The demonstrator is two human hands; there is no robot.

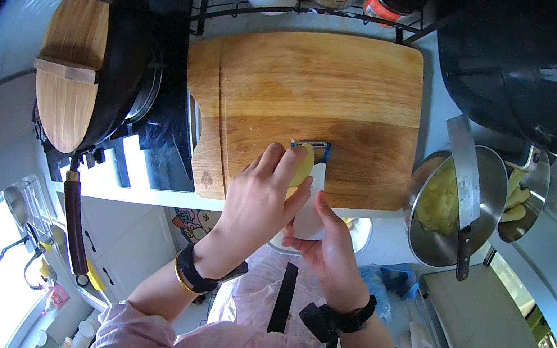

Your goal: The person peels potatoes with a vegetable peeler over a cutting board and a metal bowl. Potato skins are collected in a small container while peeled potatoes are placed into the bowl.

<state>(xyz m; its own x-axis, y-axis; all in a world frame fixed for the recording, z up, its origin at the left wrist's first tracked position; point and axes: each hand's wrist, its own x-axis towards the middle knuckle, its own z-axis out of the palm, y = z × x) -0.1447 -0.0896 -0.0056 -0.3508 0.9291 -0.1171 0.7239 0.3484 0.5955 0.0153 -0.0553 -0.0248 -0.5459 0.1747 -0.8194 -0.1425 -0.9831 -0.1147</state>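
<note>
Head view: the pale yellow piece (304, 168), potato by the looks of it, sits just below centre frame, long axis running roughly up-down. Left hand (263, 188) is nearer, fingers wrapped round its left side. The white peeler (315, 183) has its head across the piece's top end; can't tell if the blade's touching. Right hand (329, 249), lower right of the piece, has the handle pinched. Wooden board (308, 80) spreads behind, up-frame.
</note>
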